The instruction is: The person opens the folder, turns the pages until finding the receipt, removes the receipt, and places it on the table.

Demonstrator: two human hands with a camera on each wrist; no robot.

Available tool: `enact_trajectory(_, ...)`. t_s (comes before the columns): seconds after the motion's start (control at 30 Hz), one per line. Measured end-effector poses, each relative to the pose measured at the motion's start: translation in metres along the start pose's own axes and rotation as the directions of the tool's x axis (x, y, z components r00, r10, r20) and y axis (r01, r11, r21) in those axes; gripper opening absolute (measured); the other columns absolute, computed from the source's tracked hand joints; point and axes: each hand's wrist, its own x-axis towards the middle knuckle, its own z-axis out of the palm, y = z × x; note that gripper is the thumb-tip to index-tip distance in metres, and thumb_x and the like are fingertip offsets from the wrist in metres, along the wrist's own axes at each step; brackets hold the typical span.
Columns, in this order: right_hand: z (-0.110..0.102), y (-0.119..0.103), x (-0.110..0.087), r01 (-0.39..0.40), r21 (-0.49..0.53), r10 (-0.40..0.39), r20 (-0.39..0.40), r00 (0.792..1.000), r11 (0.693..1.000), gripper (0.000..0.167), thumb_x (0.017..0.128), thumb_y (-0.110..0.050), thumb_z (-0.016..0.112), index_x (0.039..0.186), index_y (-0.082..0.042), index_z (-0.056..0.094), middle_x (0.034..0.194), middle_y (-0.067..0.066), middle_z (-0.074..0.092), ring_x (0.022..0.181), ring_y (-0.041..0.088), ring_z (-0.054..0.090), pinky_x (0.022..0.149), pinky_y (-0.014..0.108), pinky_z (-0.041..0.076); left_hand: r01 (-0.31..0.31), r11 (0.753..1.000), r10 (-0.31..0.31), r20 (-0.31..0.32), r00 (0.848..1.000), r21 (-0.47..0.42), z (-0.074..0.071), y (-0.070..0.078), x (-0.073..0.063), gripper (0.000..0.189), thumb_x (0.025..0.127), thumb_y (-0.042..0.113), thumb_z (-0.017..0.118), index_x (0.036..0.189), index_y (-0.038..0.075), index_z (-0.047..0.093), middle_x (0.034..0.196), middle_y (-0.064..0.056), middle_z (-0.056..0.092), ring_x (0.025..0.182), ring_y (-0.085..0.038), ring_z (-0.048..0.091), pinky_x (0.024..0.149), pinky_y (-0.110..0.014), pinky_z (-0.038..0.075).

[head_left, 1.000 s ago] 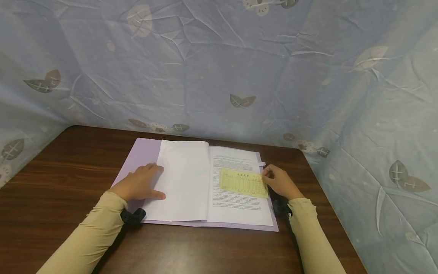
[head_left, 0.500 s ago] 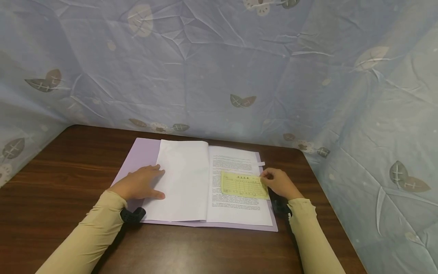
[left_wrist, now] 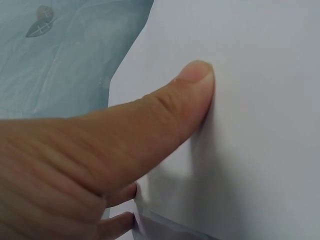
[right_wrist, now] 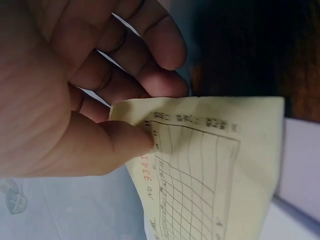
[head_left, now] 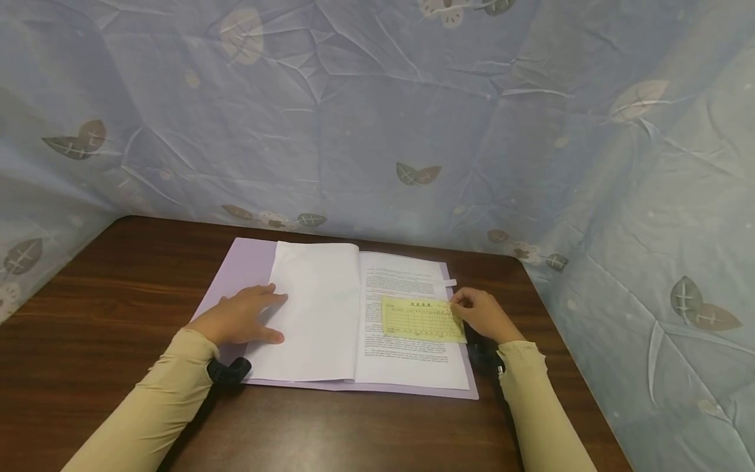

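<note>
A light purple folder (head_left: 250, 269) lies spread on the table with white sheets inside. My left hand (head_left: 244, 316) rests with its fingers spread on the blank left-hand page (head_left: 318, 308); in the left wrist view the thumb (left_wrist: 170, 110) lies on that white paper. Over the printed right-hand page (head_left: 407, 370) is a yellow form slip (head_left: 415, 319) ruled with a grid. My right hand (head_left: 480, 314) pinches the slip's right end between thumb and fingers. In the right wrist view a red number shows on the slip (right_wrist: 200, 165) beside the thumb.
The dark brown wooden table (head_left: 330, 432) runs back to a pale blue leaf-patterned curtain (head_left: 354, 131), which also hangs along both sides. A small white tab (head_left: 451, 282) sticks out from the folder's right edge. Black camera straps (head_left: 229, 372) are round the wrists.
The yellow slip has turned flatter toward the page, shifting slightly down and right with my right hand pinching it. My left hand stays in place apart from a small finger movement.
</note>
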Motion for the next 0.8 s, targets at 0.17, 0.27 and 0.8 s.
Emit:
enact_trajectory(0.17,-0.001,0.004,0.001,0.007,-0.002,-0.007,-0.012,1.000,1.000,0.010,0.101,-0.015,0.065,0.106,-0.009,0.071,0.097,0.007,0.066,0.086,0.023,0.059,0.074,0.035,0.048,-0.002,1.000,0.002,0.008,1.000,-0.002,0.001,0.000,0.001,0.091,0.081,0.058,0.081,0.151,0.007,0.052,0.160,-0.030,0.036,0.147,-0.055,0.030,0.099,-0.090,0.021)
enact_trajectory(0.27,-0.003,0.011,0.003,0.020,-0.004,-0.020,-0.017,1.000,1.000,0.012,0.101,-0.016,0.063,0.106,-0.008,0.070,0.098,0.008,0.065,0.086,0.023,0.057,0.073,0.035,0.046,-0.001,1.000,0.001,0.011,1.000,-0.010,0.002,0.000,0.002,0.091,0.082,0.059,0.081,0.151,0.008,0.052,0.160,-0.030,0.035,0.147,-0.054,0.030,0.098,-0.090,0.020)
enact_trajectory(0.8,-0.061,0.065,-0.013,0.021,-0.052,-0.022,-0.004,1.000,0.998,0.018,0.104,-0.014,0.053,0.109,-0.003,0.067,0.095,0.009,0.064,0.071,0.020,0.053,0.068,0.037,0.045,0.019,1.000,-0.019,0.011,1.000,-0.007,0.001,-0.001,-0.001,0.091,0.082,0.058,0.081,0.152,0.009,0.052,0.161,-0.029,0.035,0.148,-0.054,0.029,0.100,-0.089,0.019)
